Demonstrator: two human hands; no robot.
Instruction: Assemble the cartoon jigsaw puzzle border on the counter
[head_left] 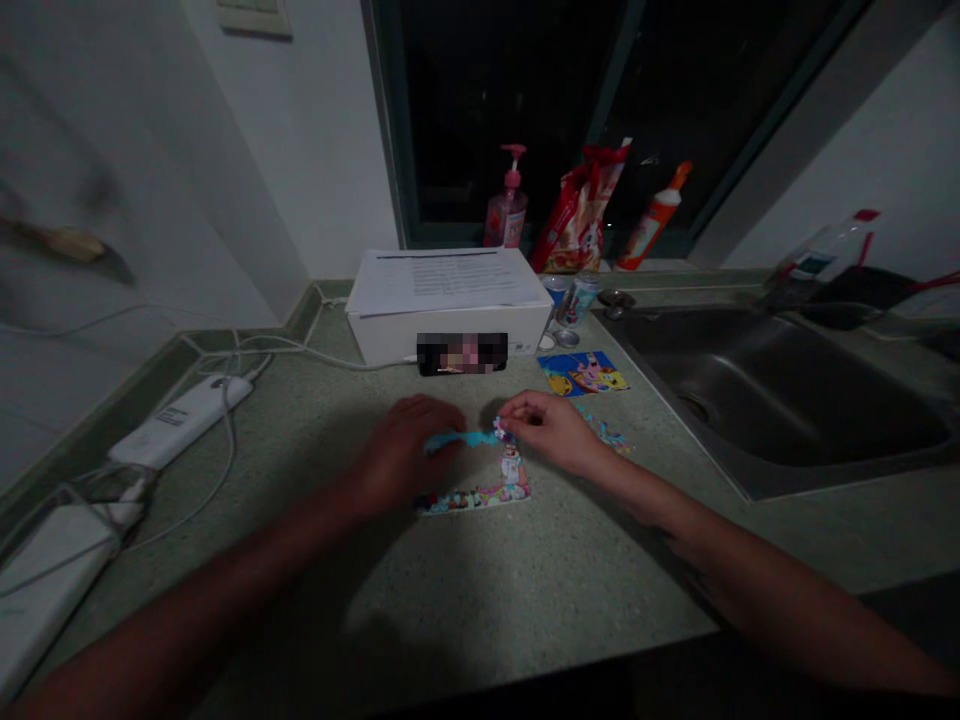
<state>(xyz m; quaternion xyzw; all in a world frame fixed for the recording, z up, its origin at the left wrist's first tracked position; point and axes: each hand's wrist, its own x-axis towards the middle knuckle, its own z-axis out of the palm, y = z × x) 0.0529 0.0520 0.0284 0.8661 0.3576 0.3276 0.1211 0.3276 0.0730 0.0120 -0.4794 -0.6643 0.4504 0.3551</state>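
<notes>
On the counter lies a partly joined jigsaw puzzle border (pixel 513 472), with a light-blue top strip, a colourful right side and a bottom row. My right hand (pixel 551 425) pinches a small patterned puzzle piece (pixel 502 430) at the border's upper right corner. My left hand (pixel 412 450), slightly blurred, rests over the left end of the blue strip (pixel 480 438); its thumb and fingers are curved but apart, and it hides the border's left side. Loose puzzle pieces (pixel 611 432) lie beyond my right wrist. Behind them is a bright cartoon picture card (pixel 585 373).
A phone (pixel 461 354) leans against a white box (pixel 382 335) topped with printed paper (pixel 450 280). Cans (pixel 577 300) stand beside the box. The metal sink (pixel 750 480) is at right; white power strips (pixel 180 420) and cables lie left. A pump bottle (pixel 506 212) stands by the window.
</notes>
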